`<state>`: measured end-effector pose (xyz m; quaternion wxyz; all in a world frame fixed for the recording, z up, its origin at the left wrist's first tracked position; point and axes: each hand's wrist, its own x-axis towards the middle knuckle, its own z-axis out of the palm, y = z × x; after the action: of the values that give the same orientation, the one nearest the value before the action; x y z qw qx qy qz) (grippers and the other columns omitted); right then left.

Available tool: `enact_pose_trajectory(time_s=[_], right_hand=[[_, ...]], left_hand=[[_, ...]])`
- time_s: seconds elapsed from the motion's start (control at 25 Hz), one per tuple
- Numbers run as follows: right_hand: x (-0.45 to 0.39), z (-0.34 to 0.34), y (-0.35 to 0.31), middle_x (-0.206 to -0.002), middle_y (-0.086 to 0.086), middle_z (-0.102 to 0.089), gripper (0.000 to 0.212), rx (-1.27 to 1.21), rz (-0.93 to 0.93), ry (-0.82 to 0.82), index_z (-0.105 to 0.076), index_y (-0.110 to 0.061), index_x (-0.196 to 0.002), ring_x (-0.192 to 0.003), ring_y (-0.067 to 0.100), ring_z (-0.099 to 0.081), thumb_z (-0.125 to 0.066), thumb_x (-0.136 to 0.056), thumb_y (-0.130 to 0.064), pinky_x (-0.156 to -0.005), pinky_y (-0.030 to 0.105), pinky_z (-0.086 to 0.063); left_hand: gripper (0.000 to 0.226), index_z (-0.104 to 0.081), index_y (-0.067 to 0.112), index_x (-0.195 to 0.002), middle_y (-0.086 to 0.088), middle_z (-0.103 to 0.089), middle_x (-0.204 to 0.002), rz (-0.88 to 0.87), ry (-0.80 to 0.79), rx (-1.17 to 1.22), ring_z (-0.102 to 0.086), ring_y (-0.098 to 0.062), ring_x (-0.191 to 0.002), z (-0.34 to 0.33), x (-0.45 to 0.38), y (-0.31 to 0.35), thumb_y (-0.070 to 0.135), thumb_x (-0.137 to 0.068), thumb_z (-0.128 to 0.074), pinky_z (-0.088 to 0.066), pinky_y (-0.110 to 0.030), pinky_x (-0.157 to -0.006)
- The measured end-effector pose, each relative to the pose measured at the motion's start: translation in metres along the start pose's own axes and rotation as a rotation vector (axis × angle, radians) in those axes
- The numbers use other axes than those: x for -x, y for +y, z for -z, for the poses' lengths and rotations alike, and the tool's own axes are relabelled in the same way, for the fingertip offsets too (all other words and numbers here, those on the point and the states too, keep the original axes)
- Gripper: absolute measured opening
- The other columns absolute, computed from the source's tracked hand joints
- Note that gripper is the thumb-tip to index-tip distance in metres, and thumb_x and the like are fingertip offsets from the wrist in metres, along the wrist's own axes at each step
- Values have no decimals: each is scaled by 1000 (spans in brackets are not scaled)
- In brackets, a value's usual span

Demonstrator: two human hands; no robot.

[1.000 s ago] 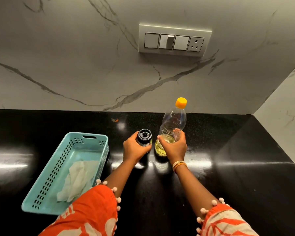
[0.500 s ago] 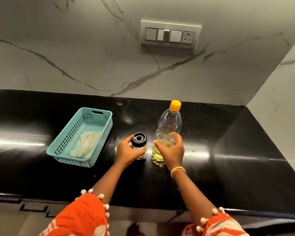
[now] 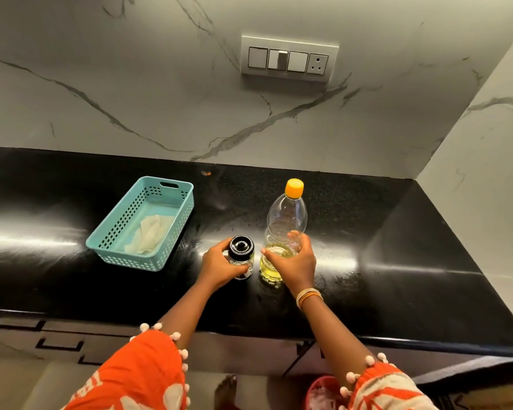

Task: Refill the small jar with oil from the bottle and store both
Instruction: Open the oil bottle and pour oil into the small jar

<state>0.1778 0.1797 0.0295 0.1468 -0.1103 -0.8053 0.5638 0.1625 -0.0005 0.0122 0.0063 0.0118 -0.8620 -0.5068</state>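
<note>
The left hand [image 3: 219, 266] grips the small jar [image 3: 241, 257], black lid on. The right hand [image 3: 293, 264] grips the oil bottle [image 3: 285, 220], orange cap on. Both stand upright, just apart, mid-tabletop [image 3: 397, 276], toward its front edge. A basket [image 3: 125, 253] sits leftward.

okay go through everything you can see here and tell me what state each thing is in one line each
oil bottle: upright on the counter, orange cap on, oil low.
small jar: upright, black lid on.
left hand: grips the jar.
right hand: grips the bottle's lower body.
basket: on the counter, holds a crumpled white cloth.
</note>
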Motion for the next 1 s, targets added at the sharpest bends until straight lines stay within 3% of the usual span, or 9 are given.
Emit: enact_pose_trajectory(time_s=[0.12,0.24,0.32,0.44,0.52,0.68,0.84,0.92,1.0], right_hand=[[5,1,4,-102,-9,-61,72,13,9,-28,-52,-23,-115,-92,10,-61,-90,-55,-35,-73,13,-48],[8,4,1,-103,-9,-58,72,13,14,-61,-49,-25,-115,-96,12,-60,-90,-57,-34,-76,18,-48],[8,7,1,-113,-10,-53,82,22,4,-130,-43,-25,-126,-104,10,-54,-89,-59,-35,-84,21,-45],[11,14,1,-137,-4,-44,102,-20,-10,-191,-26,-27,-143,-125,12,-44,-84,-60,-45,-103,33,-41],[12,22,-7,-142,4,-43,101,-65,-12,-163,-25,-25,-145,-130,16,-42,-75,-62,-53,-107,42,-40],[3,48,-48,-126,6,-55,65,-129,100,-103,-48,-23,-129,-116,18,-54,-67,-71,-44,-97,43,-49],[-14,70,-94,-96,5,-67,24,-82,278,-17,-65,-16,-103,-89,17,-65,-71,-81,-20,-81,43,-58],[-22,74,-113,-80,3,-69,17,27,317,-37,-69,-13,-91,-75,15,-67,-73,-80,-24,-72,40,-60],[-28,72,-125,-76,2,-68,25,159,323,-48,-68,-13,-90,-70,13,-66,-76,-78,-34,-69,34,-60]], left_hand=[[65,-61,20,-120,8,-66,-104,17,-13,-14,-65,-11,-99,-1,-1,-2,18,-61,-88,-41,-2,-71],[86,-46,20,-136,-2,-60,-128,34,-77,-38,-56,-20,-122,3,0,2,23,-61,-88,-44,-20,-92],[93,-36,20,-145,-6,-47,-144,50,-33,-64,-44,-23,-133,5,1,10,31,-67,-85,-38,-33,-104],[54,-52,16,-132,-6,-52,-136,-5,213,5,-48,-22,-127,10,3,43,27,-82,-70,-37,-28,-100],[35,-62,16,-118,-4,-61,-125,-80,260,66,-55,-19,-119,13,1,69,18,-83,-67,-38,-24,-94],[45,-58,17,-125,-4,-60,-130,-192,-17,138,-53,-16,-124,8,0,113,18,-82,-72,-45,-34,-103],[59,-50,18,-131,-4,-55,-132,-233,-123,163,-46,-11,-118,-2,0,147,24,-79,-77,-43,-32,-99],[53,-54,19,-125,-4,-60,-125,-204,-145,163,-51,-13,-115,-8,-6,150,25,-78,-77,-47,-34,-95],[48,-57,20,-121,-5,-65,-119,-173,-122,176,-58,-18,-112,-15,-8,147,28,-78,-77,-52,-40,-93]])
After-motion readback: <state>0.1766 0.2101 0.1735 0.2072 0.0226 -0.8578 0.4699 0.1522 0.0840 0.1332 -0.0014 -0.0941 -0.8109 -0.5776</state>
